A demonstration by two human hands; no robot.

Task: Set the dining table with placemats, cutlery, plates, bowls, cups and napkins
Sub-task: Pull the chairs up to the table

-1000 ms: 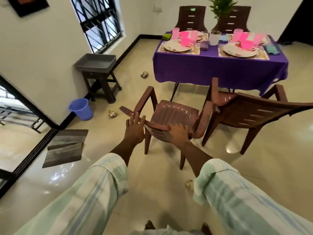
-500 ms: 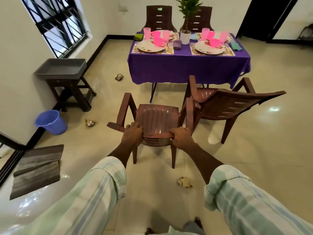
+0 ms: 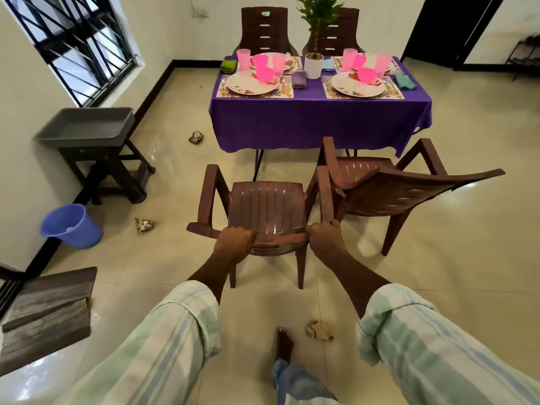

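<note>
Both hands curl over the top rail of a brown moulded-plastic armchair with a ribbed, glossy seat: the left hand grips the rail near its left end, the right hand near its right end, fingers wrapped round the edge. Just right of the right hand stands a second brown plastic chair, its slatted back turned sideways. Beyond the hands, well apart from them, is the table under a smooth purple cloth, set with floral placemats, round white patterned plates, translucent pink cups and bowls, and folded napkins. A white potted plant stands at its middle.
</note>
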